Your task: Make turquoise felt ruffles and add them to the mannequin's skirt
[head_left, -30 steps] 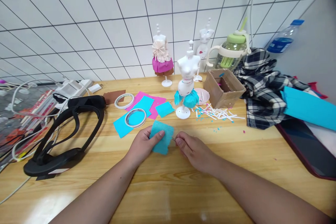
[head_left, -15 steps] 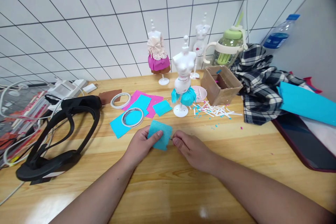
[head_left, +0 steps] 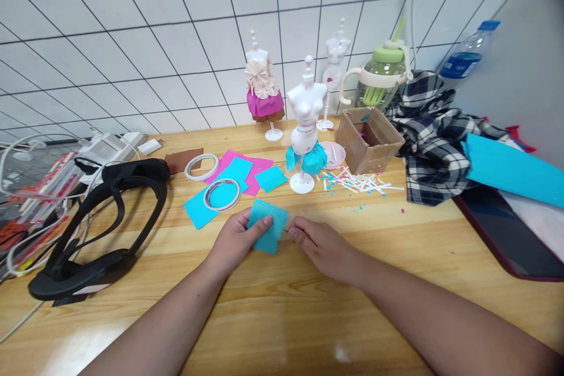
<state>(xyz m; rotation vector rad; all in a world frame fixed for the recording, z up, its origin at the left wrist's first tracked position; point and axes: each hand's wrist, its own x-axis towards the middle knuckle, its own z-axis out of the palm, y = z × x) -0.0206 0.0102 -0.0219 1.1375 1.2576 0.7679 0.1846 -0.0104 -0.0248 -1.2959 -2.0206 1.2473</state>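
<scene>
At center frame your left hand (head_left: 235, 241) pinches a fuzzy teal square (head_left: 267, 230), your right hand (head_left: 321, 245) nips a thin pin; upper right, 1 cardboard box (head_left: 370, 140) holds scraps.

Long pale wooden bench (head_left: 273, 317) with glossy varnish fills lower view, grain running left to right. Soft light glare patches on bench near front edge. Behind it, white tiled wall (head_left: 132, 17) with dark grout lines, tiles square, spans whole back. At right, plain grey wall panel (head_left: 524, 53) meets tiled wall at corner. Even, bright indoor light, faint shadows.
</scene>
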